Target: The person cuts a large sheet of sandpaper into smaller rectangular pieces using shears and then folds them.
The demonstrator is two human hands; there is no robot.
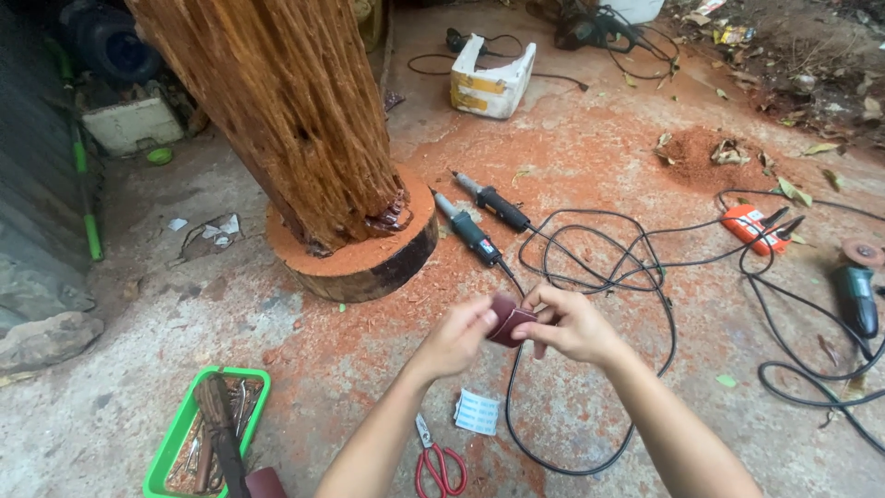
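My left hand (458, 334) and my right hand (570, 323) meet in front of me, both pinching a small dark red piece of sandpaper (507, 320) that is folded or curled between the fingers. Just beyond the hands lie two black and grey die grinders (468, 231) (495, 204) on the dusty concrete, their black cords (599, 267) looping to the right. A tall rough wood trunk (286, 111) stands on a round log slice (364, 258) at the upper left.
Red-handled scissors (438, 464) and a small white packet (477, 411) lie near my forearms. A green tray (175, 443) of tools sits at bottom left. An orange power strip (754, 227), an angle grinder (857, 290), a white box (493, 78) and a sawdust heap (701, 152) lie further off.
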